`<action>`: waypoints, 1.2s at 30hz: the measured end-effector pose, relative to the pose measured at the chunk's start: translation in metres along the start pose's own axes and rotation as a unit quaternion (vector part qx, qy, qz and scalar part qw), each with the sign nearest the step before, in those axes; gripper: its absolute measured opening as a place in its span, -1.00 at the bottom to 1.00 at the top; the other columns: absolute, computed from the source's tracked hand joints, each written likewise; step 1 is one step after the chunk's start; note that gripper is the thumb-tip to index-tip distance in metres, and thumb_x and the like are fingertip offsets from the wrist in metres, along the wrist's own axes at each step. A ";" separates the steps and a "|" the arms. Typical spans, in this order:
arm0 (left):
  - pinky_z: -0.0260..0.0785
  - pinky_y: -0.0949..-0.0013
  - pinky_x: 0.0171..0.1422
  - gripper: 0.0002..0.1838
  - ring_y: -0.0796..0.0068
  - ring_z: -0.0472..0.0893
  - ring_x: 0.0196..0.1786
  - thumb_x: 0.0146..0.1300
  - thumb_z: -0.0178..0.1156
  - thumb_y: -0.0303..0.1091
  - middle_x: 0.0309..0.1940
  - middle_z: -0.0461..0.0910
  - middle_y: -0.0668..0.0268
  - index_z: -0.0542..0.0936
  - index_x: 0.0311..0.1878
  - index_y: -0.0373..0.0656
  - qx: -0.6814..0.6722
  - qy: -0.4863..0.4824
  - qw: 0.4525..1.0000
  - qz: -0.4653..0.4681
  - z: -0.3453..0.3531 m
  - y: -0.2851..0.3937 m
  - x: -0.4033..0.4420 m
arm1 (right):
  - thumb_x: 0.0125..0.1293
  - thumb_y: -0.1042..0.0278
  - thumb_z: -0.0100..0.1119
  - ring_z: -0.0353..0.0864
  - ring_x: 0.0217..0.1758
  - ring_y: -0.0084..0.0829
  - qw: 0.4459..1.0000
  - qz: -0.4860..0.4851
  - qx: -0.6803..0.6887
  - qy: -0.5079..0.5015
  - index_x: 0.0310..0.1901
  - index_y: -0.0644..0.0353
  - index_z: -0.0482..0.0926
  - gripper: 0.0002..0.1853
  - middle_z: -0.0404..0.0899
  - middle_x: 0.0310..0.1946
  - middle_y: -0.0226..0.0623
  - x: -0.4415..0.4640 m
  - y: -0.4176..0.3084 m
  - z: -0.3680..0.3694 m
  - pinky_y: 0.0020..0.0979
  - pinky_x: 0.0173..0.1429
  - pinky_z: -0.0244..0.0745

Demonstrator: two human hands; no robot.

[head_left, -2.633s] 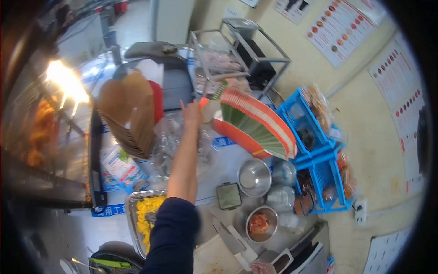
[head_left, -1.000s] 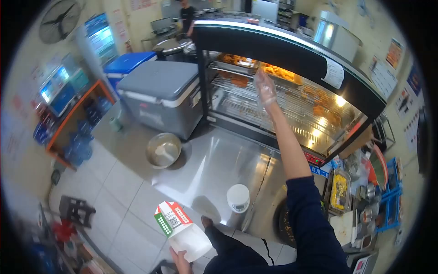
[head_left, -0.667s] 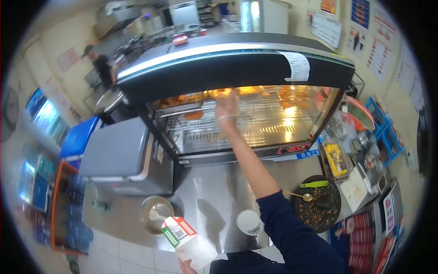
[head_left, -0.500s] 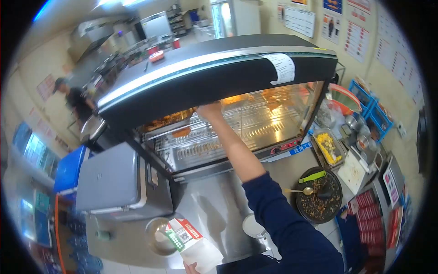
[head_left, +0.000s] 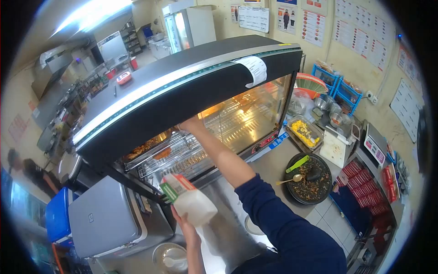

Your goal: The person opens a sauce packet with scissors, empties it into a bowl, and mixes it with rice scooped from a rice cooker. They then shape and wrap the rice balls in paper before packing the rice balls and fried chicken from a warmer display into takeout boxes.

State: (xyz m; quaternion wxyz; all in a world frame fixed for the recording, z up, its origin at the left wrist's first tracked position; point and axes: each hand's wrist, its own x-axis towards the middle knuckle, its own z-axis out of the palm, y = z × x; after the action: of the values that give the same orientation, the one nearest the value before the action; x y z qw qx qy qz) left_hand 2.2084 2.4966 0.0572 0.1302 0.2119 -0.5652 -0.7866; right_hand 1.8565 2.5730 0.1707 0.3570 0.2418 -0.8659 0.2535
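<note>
My left hand (head_left: 186, 227) is closed round the lower side of a white paper bag (head_left: 195, 206) with a red and green printed end, held in front of the warming cabinet (head_left: 182, 86). My right hand (head_left: 190, 124) reaches into the lit cabinet, beside a tray of browned food (head_left: 148, 147) on the upper left rack. The cabinet's black top panel hides its fingers, so what they hold, if anything, cannot be made out. Wire racks (head_left: 182, 150) lie below the right forearm.
Left of the cabinet stands a grey cooler box (head_left: 105, 219) beside a blue one (head_left: 58, 214). A metal bowl (head_left: 159, 260) is at the bottom. Rightward are a black round pan (head_left: 315, 192), a tray of yellow food (head_left: 303, 132) and a cutting board (head_left: 335, 148). Another person (head_left: 36, 176) stands far left.
The paper bag and my left hand have risen toward the cabinet opening. My right hand has gone further in, its fingers now hidden. The view has shifted right.
</note>
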 end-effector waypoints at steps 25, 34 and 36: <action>0.16 0.05 0.44 -0.39 0.18 0.25 0.42 0.47 -0.19 0.04 0.40 0.22 0.18 0.15 0.45 -0.09 -0.190 -0.009 0.981 -0.042 0.032 -0.001 0.067 | 0.11 0.19 0.17 0.61 -0.19 -0.19 0.876 -0.327 0.112 -0.336 -0.39 0.15 0.64 -0.79 0.61 -0.42 -0.31 -0.158 -0.070 -0.091 -0.23 -0.02 0.45; 0.14 0.08 0.46 -0.29 0.18 0.24 0.43 0.43 -0.21 0.20 0.40 0.23 0.19 0.14 0.46 -0.09 -0.123 -0.124 0.983 0.049 0.016 -0.011 0.034 | 0.07 0.33 0.07 0.55 -0.06 -0.12 0.996 -0.072 0.049 0.016 -0.33 0.32 0.59 -0.77 0.57 -0.27 -0.04 -0.090 -0.030 -0.073 -0.16 0.10 0.44; 0.02 0.12 0.52 -0.20 0.21 0.18 0.46 0.39 -0.23 0.31 0.45 0.15 0.21 0.07 0.49 -0.08 -0.075 -0.016 0.996 0.043 0.007 -0.020 0.023 | 0.28 0.21 0.01 0.57 -0.06 -0.10 0.994 -0.092 0.024 -0.051 -0.25 0.29 0.64 -0.68 0.61 -0.23 -0.04 -0.070 -0.018 -0.044 -0.15 0.10 0.44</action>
State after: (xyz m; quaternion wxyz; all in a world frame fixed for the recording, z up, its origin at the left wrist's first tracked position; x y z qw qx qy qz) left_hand 2.1855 2.4990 0.0356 0.1706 0.1646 -0.5149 -0.8238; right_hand 1.9329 2.6035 0.1510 0.3286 0.3415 -0.8506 0.2277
